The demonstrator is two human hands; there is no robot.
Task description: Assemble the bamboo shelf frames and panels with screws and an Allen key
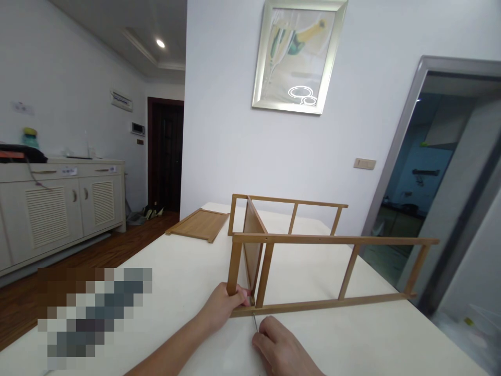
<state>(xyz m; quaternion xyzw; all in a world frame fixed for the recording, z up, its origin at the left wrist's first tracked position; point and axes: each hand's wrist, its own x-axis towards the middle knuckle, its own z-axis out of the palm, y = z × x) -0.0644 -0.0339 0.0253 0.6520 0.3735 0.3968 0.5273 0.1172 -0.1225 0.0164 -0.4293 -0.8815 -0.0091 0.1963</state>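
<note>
A wooden shelf frame (pixel 336 240) lies on its side on the white table (pixel 188 287), with two ladder-like side pieces joined by one slatted-looking shelf panel (pixel 255 245) near its left end. My left hand (pixel 223 308) is closed around the lower left corner of the near side piece, its fingers by the panel's bottom edge. In my right hand (pixel 279 342), the closed fingers pinch a thin metal rod-like tool (pixel 255 322). The tool's tip meets the lower rail just below the panel; its exact kind is hidden by the hand.
Another wooden panel (pixel 199 224) lies flat at the table's far left. Behind the table stands a white wall with a framed picture (pixel 299 57). A white cabinet (pixel 58 209) is off to the left, and a doorway (pixel 422 156) opens on the right. The lower left is pixelated.
</note>
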